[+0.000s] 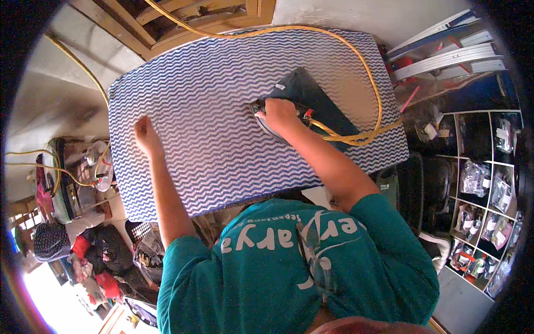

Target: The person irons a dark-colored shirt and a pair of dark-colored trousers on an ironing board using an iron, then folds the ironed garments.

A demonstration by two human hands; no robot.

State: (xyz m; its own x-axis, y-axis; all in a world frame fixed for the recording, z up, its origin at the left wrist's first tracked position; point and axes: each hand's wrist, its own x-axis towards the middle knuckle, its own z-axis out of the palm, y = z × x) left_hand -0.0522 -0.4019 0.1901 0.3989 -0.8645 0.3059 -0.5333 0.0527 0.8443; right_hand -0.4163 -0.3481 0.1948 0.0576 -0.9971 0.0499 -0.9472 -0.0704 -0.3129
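Note:
My right hand [280, 115] grips the handle of an electric iron [267, 130], whose body is partly hidden beneath my hand and forearm. The iron lies across the left side of a dark folded cloth [317, 94], which carries a small white tag near its upper left edge. Under both spreads a blue-and-white zigzag-patterned cover [200, 108] over a table. My left hand [146, 134] hovers at or just above the left part of this cover, fingers curled in, with nothing visible in it. Whether it touches the cover I cannot tell.
A yellow cord [367, 67] loops from the iron over the table's right and far sides. Aluminium ladders [448, 60] lean at the upper right. On the right stands a cubby shelf [471, 204] with plastic-wrapped items. Piled clothes [104, 254] and a black basket [148, 254] lie at lower left.

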